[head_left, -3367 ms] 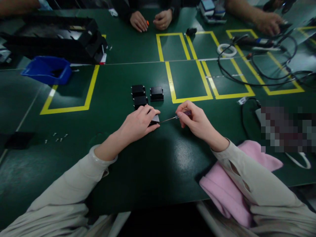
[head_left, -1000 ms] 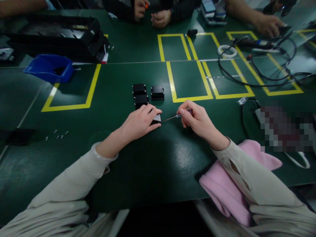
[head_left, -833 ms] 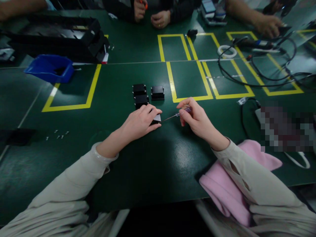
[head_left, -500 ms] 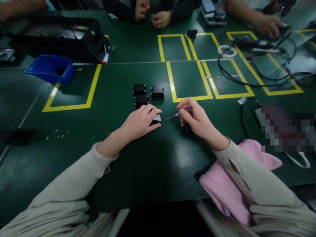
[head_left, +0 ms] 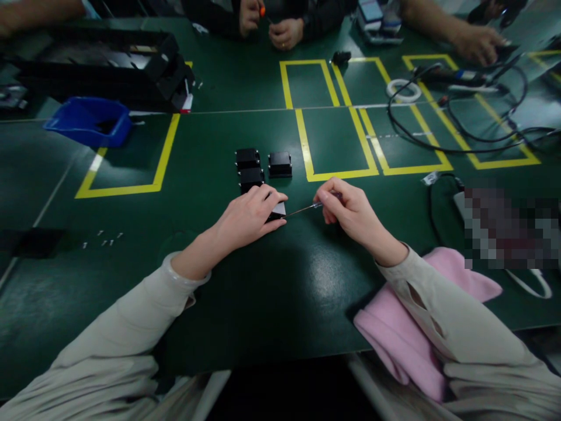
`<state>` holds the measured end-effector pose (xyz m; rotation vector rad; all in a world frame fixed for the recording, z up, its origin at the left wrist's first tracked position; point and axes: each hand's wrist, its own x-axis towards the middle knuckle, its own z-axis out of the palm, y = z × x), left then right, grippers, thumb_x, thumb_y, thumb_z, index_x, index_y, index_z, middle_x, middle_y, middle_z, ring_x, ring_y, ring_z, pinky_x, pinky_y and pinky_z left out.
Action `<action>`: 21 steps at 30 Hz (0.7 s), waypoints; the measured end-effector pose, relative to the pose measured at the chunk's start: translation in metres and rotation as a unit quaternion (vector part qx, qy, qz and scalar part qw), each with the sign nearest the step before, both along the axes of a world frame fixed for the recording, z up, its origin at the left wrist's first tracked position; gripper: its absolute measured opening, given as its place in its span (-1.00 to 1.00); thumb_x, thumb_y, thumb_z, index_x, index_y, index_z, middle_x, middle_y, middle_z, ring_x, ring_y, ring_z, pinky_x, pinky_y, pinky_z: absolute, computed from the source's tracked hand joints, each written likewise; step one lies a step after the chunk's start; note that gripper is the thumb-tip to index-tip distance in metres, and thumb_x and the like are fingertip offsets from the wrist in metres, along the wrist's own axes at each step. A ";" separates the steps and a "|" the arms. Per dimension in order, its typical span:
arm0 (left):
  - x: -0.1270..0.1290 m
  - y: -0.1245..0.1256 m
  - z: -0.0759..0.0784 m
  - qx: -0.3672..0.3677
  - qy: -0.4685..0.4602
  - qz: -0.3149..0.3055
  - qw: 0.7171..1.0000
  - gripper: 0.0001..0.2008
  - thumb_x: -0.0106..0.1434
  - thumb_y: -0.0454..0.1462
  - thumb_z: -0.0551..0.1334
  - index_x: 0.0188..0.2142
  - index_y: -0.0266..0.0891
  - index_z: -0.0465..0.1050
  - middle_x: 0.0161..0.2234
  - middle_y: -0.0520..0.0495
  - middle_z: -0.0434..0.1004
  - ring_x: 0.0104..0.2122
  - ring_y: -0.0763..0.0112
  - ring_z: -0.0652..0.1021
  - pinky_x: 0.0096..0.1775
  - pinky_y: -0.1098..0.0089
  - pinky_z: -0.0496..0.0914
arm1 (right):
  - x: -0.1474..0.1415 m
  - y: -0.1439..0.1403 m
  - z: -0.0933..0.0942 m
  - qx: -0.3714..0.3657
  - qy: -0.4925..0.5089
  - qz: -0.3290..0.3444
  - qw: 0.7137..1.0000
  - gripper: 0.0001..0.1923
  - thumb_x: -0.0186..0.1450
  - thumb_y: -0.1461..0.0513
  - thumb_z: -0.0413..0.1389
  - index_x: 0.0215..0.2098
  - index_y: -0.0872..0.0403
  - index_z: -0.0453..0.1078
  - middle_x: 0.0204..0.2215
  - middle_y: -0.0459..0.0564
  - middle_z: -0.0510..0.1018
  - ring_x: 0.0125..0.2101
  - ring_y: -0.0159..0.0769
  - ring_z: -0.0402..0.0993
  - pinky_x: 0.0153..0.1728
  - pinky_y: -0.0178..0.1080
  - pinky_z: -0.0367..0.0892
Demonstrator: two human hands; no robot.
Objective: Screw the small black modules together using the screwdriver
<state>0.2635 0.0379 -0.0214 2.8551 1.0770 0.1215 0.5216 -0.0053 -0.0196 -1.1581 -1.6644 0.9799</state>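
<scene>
My left hand (head_left: 249,215) is closed over a small black block (head_left: 277,211) with a pale top face, pressing it to the table; most of it is hidden under the fingers. My right hand (head_left: 346,209) grips a screwdriver (head_left: 302,209) by its handle, which the fingers largely cover. The thin shaft points left, its tip at the block's near right corner beside my left thumb. Just beyond my left hand stand similar black blocks with shiny screws at their edges: one at the back (head_left: 247,158), one in front of it (head_left: 251,176), one to the right (head_left: 280,164).
Several loose screws (head_left: 104,238) lie at left, near a dark flat piece (head_left: 37,242). A blue bin (head_left: 90,123) and black trays (head_left: 100,64) stand far left. A pink cloth (head_left: 403,333) lies under my right forearm. Cables (head_left: 456,151) spread right. Co-workers' hands (head_left: 286,34) are across the table.
My right hand has turned on the screwdriver handle, its fingers curling further over it and dipping slightly. The left hand and the block stay put.
</scene>
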 end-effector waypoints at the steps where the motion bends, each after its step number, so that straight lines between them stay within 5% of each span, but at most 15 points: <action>1: 0.000 0.000 0.000 -0.002 -0.002 0.000 1.000 -0.56 0.51 -0.08 0.23 0.26 -0.24 0.33 0.16 -0.29 0.49 0.06 0.04 0.54 -0.01 0.15 0.53 | 0.000 0.000 0.000 -0.003 -0.009 0.002 1.000 -0.72 0.56 0.06 0.10 -0.26 0.04 0.39 -0.64 -0.23 0.38 -0.64 -0.43 0.31 -0.51 -0.29 0.18; 7: 0.000 0.000 0.000 0.000 0.002 0.003 1.000 -0.55 0.50 -0.08 0.24 0.25 -0.26 0.34 0.16 -0.30 0.48 0.06 0.02 0.54 0.01 0.13 0.52 | -0.001 0.000 -0.002 0.006 0.011 -0.013 1.000 -0.85 0.52 0.12 0.15 -0.09 0.03 0.38 -0.54 -0.24 0.40 -0.59 -0.43 0.37 -0.47 -0.30 0.24; 13: 0.000 0.000 -0.001 0.000 0.001 0.003 1.000 -0.55 0.51 -0.08 0.23 0.25 -0.26 0.34 0.16 -0.30 0.48 0.05 0.04 0.54 0.03 0.13 0.52 | 0.000 0.000 0.000 -0.008 -0.011 0.000 1.000 -0.75 0.54 0.10 0.11 -0.25 0.05 0.41 -0.64 -0.24 0.36 -0.65 -0.44 0.30 -0.54 -0.30 0.15; 21: -0.001 0.000 -0.001 0.004 0.003 -0.002 1.000 -0.54 0.52 -0.08 0.23 0.27 -0.27 0.32 0.17 -0.31 0.48 0.07 0.03 0.54 0.03 0.12 0.52 | 0.000 0.000 0.002 0.006 -0.004 -0.002 1.000 -0.88 0.50 0.17 0.13 -0.08 0.05 0.41 -0.56 -0.24 0.41 -0.60 -0.43 0.38 -0.47 -0.30 0.24</action>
